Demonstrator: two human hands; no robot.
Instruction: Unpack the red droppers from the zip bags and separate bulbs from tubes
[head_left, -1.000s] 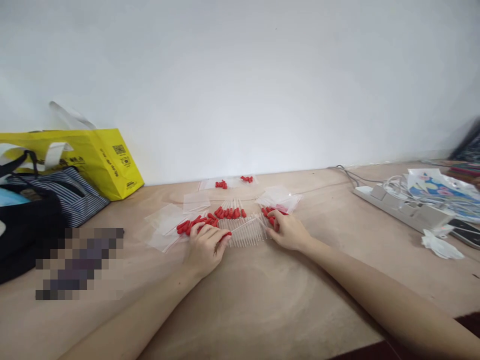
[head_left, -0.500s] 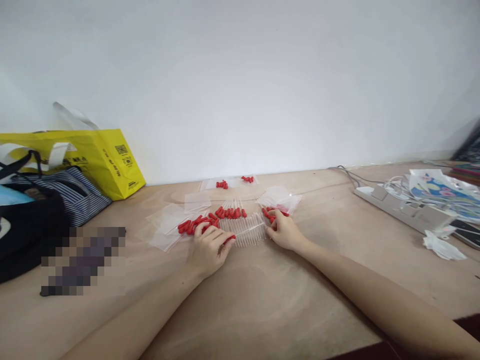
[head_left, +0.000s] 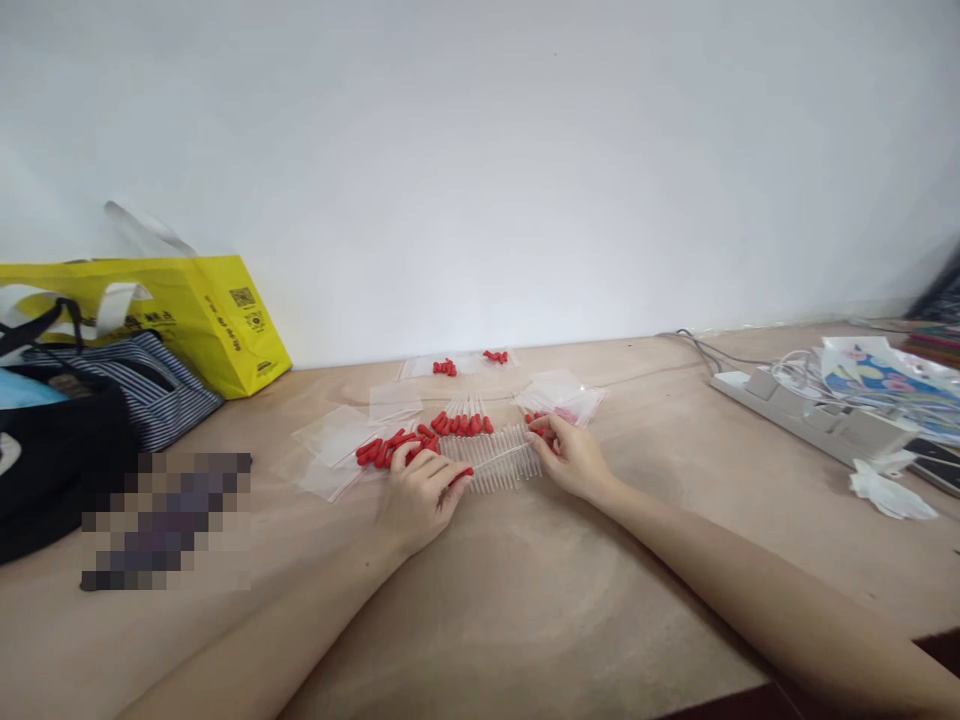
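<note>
My left hand [head_left: 424, 495] is closed, with a red rubber bulb [head_left: 463, 473] pinched between thumb and fingers. A thin clear glass tube [head_left: 501, 457] slants from that bulb to my right hand [head_left: 571, 458], whose thumb and fingertips close on its other end. Whether the tube sits inside the bulb is hidden. Beneath it lies a row of clear tubes [head_left: 495, 478] side by side. Loose red bulbs [head_left: 379, 450] are heaped beyond my left fingers. Farther back, droppers with red bulbs [head_left: 466, 424] fan out, tips toward the wall.
Clear zip bags [head_left: 334, 455] lie on the left, with more bags [head_left: 555, 393] behind my right hand. Bagged red pieces [head_left: 444, 368] rest near the wall. A yellow bag [head_left: 225, 320] and dark bag [head_left: 67, 460] stand left; a power strip [head_left: 795, 415] and tissue [head_left: 892, 490] lie right.
My right hand has shifted slightly, its fingertips now pinched at the tube's far end. My left hand stays almost still, keeping the red bulb.
</note>
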